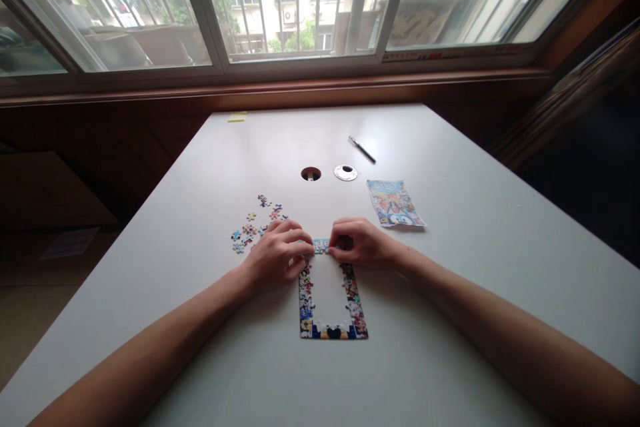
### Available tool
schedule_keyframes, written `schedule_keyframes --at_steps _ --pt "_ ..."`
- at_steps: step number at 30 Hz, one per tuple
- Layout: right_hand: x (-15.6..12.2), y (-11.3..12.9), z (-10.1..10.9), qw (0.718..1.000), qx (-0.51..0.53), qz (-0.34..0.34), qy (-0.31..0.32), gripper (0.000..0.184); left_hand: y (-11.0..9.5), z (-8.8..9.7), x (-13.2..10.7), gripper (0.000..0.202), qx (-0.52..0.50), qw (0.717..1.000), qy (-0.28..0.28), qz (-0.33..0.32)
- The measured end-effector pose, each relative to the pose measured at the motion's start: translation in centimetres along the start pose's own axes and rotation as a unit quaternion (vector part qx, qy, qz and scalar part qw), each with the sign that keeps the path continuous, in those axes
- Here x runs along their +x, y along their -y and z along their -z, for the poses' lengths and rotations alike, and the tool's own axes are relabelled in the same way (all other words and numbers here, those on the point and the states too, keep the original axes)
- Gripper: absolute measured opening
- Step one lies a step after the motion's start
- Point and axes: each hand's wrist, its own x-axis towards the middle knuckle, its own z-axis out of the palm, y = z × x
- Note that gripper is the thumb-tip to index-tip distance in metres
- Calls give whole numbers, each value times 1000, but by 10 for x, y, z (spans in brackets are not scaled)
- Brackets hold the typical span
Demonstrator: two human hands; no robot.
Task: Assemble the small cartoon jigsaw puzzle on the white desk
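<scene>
A small jigsaw puzzle frame point(333, 330) lies on the white table point(450, 267) in front of me; its colourful border is assembled and its middle is bare. My left hand point(277, 255) and my right hand point(357, 242) rest at the frame's far edge, fingers curled and pinching the top border pieces point(321, 246) between them. Several loose puzzle pieces point(250, 230) are scattered just left of my left hand.
A printed picture sheet point(395, 203) lies right of my hands. Farther back are a cable hole point(311, 173), its round cap point(345, 173), a pen point(362, 149) and a yellow sticky note point(237, 117). A wide window stands behind the table.
</scene>
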Motion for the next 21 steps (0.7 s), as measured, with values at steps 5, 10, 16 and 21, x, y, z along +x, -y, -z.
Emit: schedule_keyframes --at_steps 5,10,16,21 --pt "0 -1 0 1000 -3 -1 -1 7 -1 1 0 27 4 1000 12 4" --pt "0 -1 -1 1000 1 4 -1 6 -1 2 1 30 4 1000 15 5" --pt "-1 -1 0 1000 4 -1 -2 7 0 0 0 28 3 1000 13 5" --pt "1 -2 3 997 62 -37 -39 3 -3 2 1 28 -14 999 -29 -2"
